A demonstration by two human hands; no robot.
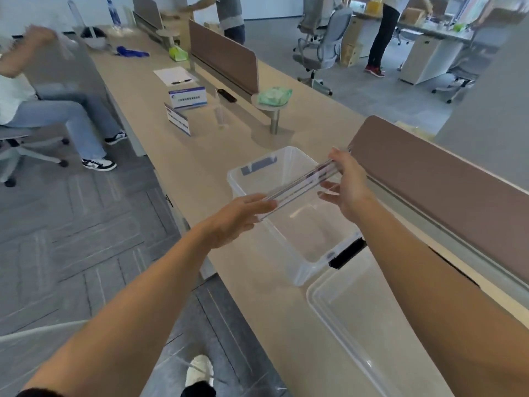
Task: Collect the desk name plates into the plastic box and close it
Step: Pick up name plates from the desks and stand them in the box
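Fingers (340, 164) of the right hand (347, 184) pinch the far end of a clear plate (300, 184), thumb below, fingers on top. Left hand (237, 216) holds the near end, fingers (257, 206) stretched flat along it, closed on the plate's edge. Plate looks like a stack of acrylic sheets or one folded stand; can't tell which, too blurred. It hangs level, just above the open box (269, 247), not touching the rim.

Box sits on the table (200, 173), looks empty inside. Lid (369, 325) lies on the table just beside the box's near end, off.

Step in hand, as I read it: first plate going into the box. Next move calls for lowering both hands together, tilting the plate to fit between the walls, then letting go.

More plates remain farther along the table: a standing sign (178, 118), a second sign (188, 97) behind it, and a clear stand (221, 117) near them. Closing comes last.
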